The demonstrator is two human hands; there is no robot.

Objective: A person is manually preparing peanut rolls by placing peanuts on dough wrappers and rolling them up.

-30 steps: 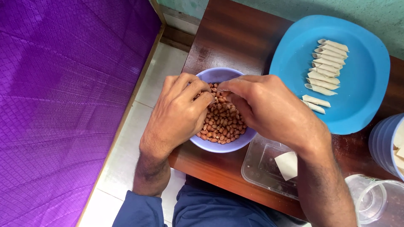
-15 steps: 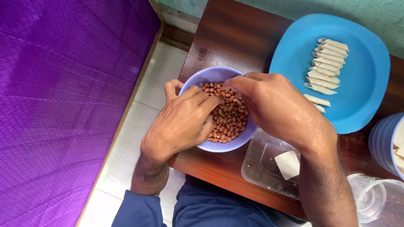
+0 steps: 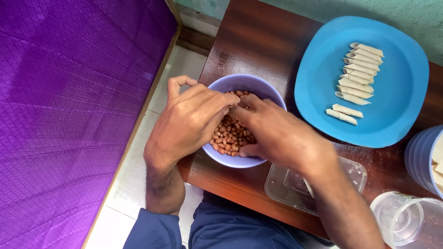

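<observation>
A dark brown wooden table (image 3: 258, 41) stands against a pale green wall, with a purple quilted cloth (image 3: 69, 115) hanging along its left side and pale floor tiles (image 3: 138, 175) showing between the two. Nearest the person, at the table's front edge, sit a clear plastic tub (image 3: 286, 184) and, further right, a clear plastic cup (image 3: 406, 221). Just behind the tub is a lilac bowl (image 3: 258, 85) of peanuts (image 3: 228, 136), close to the front left corner of the table. Both hands are in it: the left hand (image 3: 184, 124) lies over the bowl's left rim with its fingers bunched narrow and their tips down among the nuts, and the right hand (image 3: 277, 136) comes in from the right, its fingertips meeting the left's over the heap; whether either is pinching a nut I cannot tell. The peanuts look small, light, hard and smooth-skinned, likely to roll and slip, so a fingertip pinch on one or a loose scoop would suit them best. The bowl looks like light plastic, easiest held by its rim. Further back on the right lies a big blue plate (image 3: 318, 92) with a column of pale rolled pastry sticks (image 3: 355, 78), and a stack of blue bowls (image 3: 422, 157) stands at the right edge.
</observation>
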